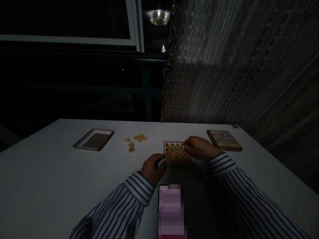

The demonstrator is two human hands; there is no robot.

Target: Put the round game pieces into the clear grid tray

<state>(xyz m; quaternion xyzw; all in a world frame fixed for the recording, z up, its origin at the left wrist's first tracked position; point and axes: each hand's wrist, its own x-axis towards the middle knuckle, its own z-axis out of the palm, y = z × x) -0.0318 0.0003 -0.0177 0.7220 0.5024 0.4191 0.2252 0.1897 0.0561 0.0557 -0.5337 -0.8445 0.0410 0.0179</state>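
A small box [164,145] holds round wooden xiangqi pieces [174,154] in neat rows, faces up, marked in black or red characters. My left hand [153,167] is at the box's left side, with curled fingers and thumb against its edge. My right hand [200,147] reaches over the box's right end. Its thumb and fingertips close about a red-marked piece [184,147] in the far right corner. The palm of that hand hides part of the box's right wall.
Several loose pieces [140,138] lie left of the box, mostly blank side up. Farther left is a shallow rimmed tray or lid [96,139]. A printed box [224,139] lies at right. Nearest me is a lit phone [170,212]. A bead curtain [199,66] hangs beyond the white table [50,179].
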